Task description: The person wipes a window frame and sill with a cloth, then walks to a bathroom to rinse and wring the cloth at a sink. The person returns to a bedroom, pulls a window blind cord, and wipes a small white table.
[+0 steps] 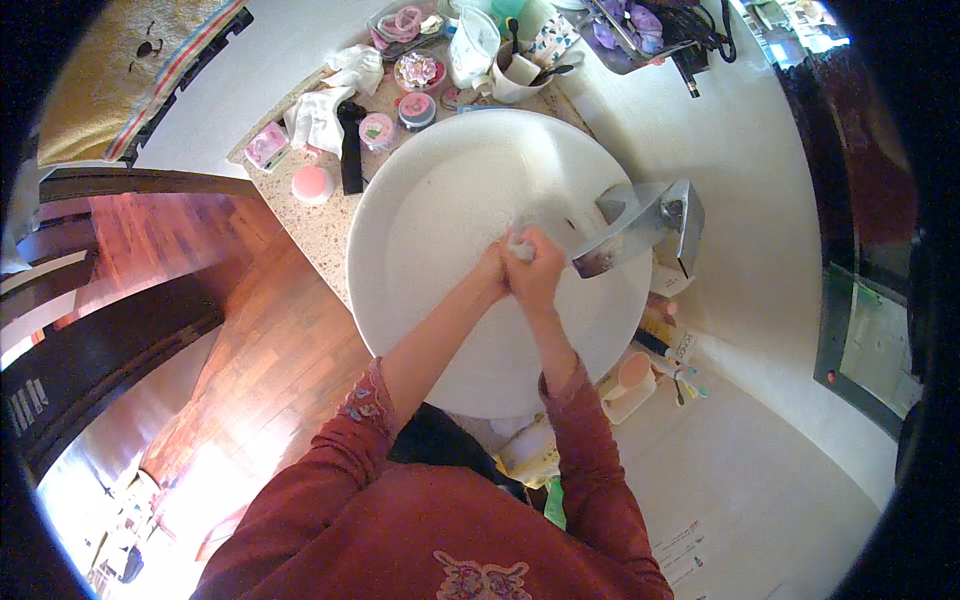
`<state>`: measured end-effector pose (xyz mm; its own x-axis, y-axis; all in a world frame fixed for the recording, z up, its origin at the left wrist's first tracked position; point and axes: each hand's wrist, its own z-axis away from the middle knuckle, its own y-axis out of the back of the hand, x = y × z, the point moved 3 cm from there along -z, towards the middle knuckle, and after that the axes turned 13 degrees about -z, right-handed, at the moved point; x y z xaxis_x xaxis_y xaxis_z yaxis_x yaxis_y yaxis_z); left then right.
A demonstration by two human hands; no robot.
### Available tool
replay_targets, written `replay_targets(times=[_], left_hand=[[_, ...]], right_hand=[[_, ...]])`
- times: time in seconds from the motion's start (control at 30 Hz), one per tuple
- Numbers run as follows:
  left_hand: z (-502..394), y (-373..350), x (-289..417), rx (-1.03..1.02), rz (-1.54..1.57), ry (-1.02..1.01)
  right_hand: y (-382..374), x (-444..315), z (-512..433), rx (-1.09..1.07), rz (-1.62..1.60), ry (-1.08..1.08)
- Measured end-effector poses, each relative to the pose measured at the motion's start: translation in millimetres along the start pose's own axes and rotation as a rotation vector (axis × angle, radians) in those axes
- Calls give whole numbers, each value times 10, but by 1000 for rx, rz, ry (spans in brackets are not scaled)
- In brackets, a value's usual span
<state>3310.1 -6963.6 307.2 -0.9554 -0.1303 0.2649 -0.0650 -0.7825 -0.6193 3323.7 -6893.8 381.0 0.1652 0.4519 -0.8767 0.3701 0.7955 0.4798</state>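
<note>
Both my hands are pressed together over the middle of a round white washbasin (420,217). My right hand (536,266) is curled around a small greyish-white bundle (521,249), perhaps wet cloth; its exact kind cannot be made out. My left hand (495,262) is clasped against the same bundle from the left, its fingers partly hidden by the right hand. A wide metal faucet (630,225) reaches over the basin from the right, its spout end just beside my right hand. Near the spout, the dark drain opening (569,223) shows.
Round cosmetic jars (377,131), crumpled white tissue (319,120) and cups holding toothbrushes (514,79) crowd the speckled counter (315,240) beyond the basin. Tubes and brushes (664,349) line the wall side near a pink-lined cup (634,369). A mirror (862,187) hangs at right.
</note>
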Motion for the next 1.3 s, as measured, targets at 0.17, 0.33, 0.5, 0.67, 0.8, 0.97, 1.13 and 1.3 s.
replay_targets(times=[0.17, 0.33, 0.5, 0.67, 0.8, 0.97, 1.13, 1.3], left_hand=[[198, 71, -84, -139, -438, -16], [542, 420, 154, -38, -248, -189], [511, 401, 380, -22, -344, -209], [390, 243, 391, -277, -293, -148], [421, 268, 347, -229, -303, -179], [540, 310, 291, -137, -328, -230], [610, 257, 295, -148, -317, -278], [624, 284, 306, -129, -304, -226]], right_hand=[[215, 236, -337, 209, -130, -23], [398, 138, -303, -86, -488, -313], [524, 203, -276, -125, -583, -406], [605, 272, -229, -72, -460, -111], [652, 201, -119, -45, -55, -201], [652, -102, 76, -41, -291, 69], [562, -204, 198, -100, -237, 97], [575, -213, 135, -84, -253, 123]])
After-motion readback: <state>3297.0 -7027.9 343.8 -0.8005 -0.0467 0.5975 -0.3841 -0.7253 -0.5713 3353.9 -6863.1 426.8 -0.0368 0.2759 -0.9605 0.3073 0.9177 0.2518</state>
